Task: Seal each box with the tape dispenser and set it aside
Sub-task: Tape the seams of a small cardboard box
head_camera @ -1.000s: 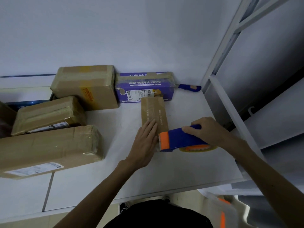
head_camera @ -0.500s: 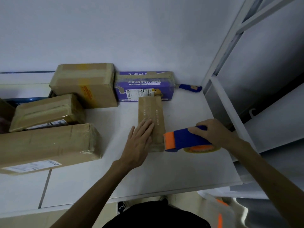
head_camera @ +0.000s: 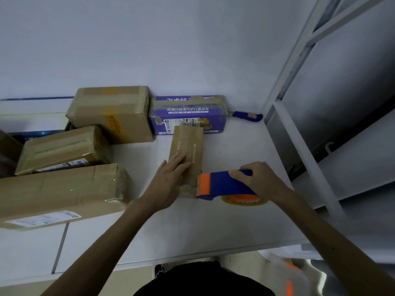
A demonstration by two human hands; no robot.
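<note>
Tabletop (head_camera: 213,223): flat left hand (head_camera: 168,185) on box (head_camera: 188,144), right hand (head_camera: 264,180) round tape dispenser (head_camera: 218,185)

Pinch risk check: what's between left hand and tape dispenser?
Head view: only a strip of the small brown box; the left hand lies on it, the tape dispenser touches its edge.

My left hand (head_camera: 168,184) lies flat over the near part of the small brown box (head_camera: 188,144), hiding the top of that end. My right hand (head_camera: 258,180) covers the handle of the tape dispenser (head_camera: 218,184), and the tape roll (head_camera: 243,200) shows only as a sliver beneath. The long box (head_camera: 59,189) runs off the left edge, its label (head_camera: 44,218) too small to read. The blue-handled tool (head_camera: 248,116) disappears behind the purple box (head_camera: 188,112). Something orange and white (head_camera: 288,276) at the bottom edge is a blur.
</note>
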